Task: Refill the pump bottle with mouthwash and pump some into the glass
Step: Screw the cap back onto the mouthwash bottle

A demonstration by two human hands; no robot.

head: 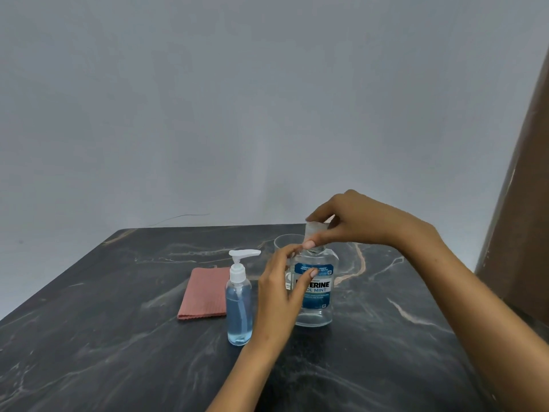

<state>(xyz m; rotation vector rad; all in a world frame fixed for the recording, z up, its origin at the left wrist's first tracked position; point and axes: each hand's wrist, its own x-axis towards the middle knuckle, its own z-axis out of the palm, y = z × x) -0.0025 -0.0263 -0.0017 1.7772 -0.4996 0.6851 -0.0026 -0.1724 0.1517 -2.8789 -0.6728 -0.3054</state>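
Observation:
A clear mouthwash bottle [319,295] with a blue label stands upright on the dark marble table [118,337]. My right hand [356,221] pinches its clear cap [316,231] at the neck. My left hand [282,289] wraps the bottle's left side and steadies it. Just left of it stands a clear pump bottle [239,304] with a white pump head, holding pale blue liquid. An empty glass [282,242] sits behind the mouthwash bottle, mostly hidden by my hands.
A folded pink cloth [205,292] lies left of the pump bottle. A grey wall rises behind the table's far edge. A brown wooden panel [523,203] stands at the right.

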